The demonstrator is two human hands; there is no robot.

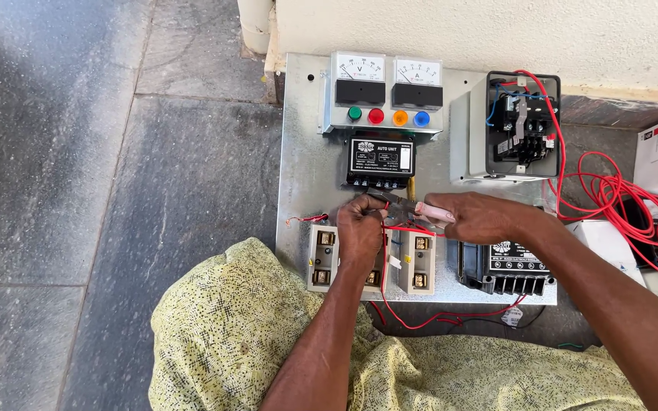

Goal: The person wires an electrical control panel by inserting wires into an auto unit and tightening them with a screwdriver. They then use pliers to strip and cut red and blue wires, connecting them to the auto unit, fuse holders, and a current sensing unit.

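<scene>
While the left hand [359, 228] pinches a thin red wire [399, 228], the right hand [481, 217] clenches pale-handled pliers [409, 205].
Both meet at the centre of the dull galvanised panel [302, 175]; round dial meters [386, 72] sit at 12 o'clock.

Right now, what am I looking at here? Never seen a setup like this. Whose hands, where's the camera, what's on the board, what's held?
There is one picture, taken by a camera worn on a person's head and looking down at their own bare hands. No robot is involved.

A grey metal board lies flat on a stone floor. At its top sit two dial meters over four coloured lamps. Below them is a black unit, and at upper right an open switch box. Near the person are two white fuse blocks, with a black finned block to their right.

The left hand pinches a thin red wire. The right hand grips pliers, whose tip meets that wire. A coil of red wire lies at the right.
</scene>
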